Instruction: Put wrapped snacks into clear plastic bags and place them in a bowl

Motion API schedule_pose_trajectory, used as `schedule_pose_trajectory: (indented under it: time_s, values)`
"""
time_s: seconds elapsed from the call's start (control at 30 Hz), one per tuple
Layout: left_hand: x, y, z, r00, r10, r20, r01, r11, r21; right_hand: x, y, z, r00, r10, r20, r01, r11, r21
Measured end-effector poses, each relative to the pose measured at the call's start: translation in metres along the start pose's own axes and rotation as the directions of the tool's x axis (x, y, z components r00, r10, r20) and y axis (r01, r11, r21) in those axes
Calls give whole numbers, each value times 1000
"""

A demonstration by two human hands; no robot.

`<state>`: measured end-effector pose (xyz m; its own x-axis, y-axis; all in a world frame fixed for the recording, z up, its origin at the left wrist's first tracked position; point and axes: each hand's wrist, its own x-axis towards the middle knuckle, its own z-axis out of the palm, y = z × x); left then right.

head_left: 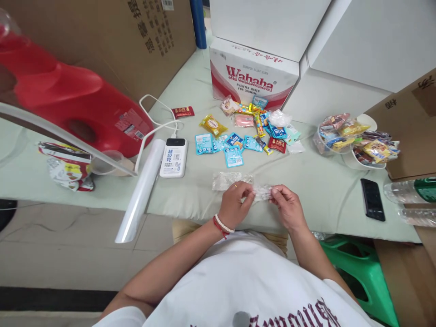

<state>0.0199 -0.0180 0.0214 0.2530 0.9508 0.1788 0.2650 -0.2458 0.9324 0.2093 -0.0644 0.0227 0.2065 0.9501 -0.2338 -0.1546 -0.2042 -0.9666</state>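
Left hand (235,200) and right hand (288,204) each pinch the clear bag (226,180), fingers closed on its crumpled right end. The bag lies at the near edge of the table (323,190) and looks empty. Snack packets (238,141) lie loose just beyond it, with more in the bowl (340,136) at right. Judged early: no packet inside the bag.

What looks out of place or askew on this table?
The red jug seems to lie on its side at the left, and snack packets are strewn loose before the Wahaha box. The clear bag looks intact.
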Motion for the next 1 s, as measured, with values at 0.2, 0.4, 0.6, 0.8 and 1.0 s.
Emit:
schedule_pose_trajectory:
  time_s: [0.2, 0.4, 0.6, 0.8, 1.0]
  values:
    - [-6, -20, -9, 930, -320, -180, 282, 937, -207, -6, 5, 12, 986, 139, -88, -117, 969, 217]
    - [-12, -25, -19, 948, 235, -216, -137, 911, 389, -7, 4, 22, 992, 112, -62, -98, 975, 199]
    - [3, -17, -21, 935, 342, 90, -331, 757, 563, -7, -2, 21, 998, 58, -25, -56, 993, 101]
    - [1, -13, -15, 965, 254, 67, -249, 804, 540, -11, -2, 33, 998, -49, 50, 49, 999, -5]
    - [-1, -11, -21, 996, 72, -61, -64, 989, 131, -2, 0, 36, 999, -34, -36, 33, 999, -41]
